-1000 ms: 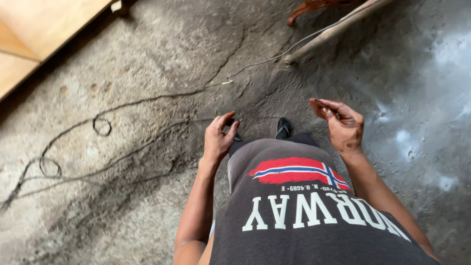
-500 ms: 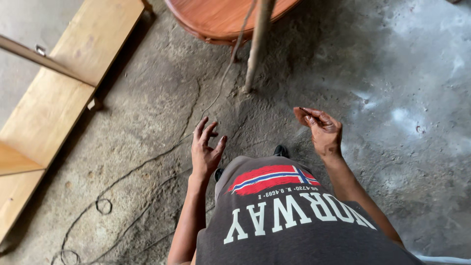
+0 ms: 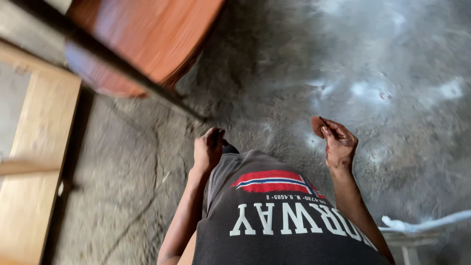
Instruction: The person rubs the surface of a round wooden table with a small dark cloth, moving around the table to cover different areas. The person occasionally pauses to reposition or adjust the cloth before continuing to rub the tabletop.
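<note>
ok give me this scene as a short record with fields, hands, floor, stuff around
view: head camera looking down at the person's own body and hands
left hand: curled loosely in front of the shirt, nothing seen in it
right hand: raised, fingers bent, thumb side up; whether it holds anything is too blurred to tell
shirt: dark grey, with a red, white and blue flag print
floor: rough grey concrete with pale patches
red-brown round top: upper left, a dark bar crossing it
pale wood boards: along the left edge
white frame: lower right corner
</note>
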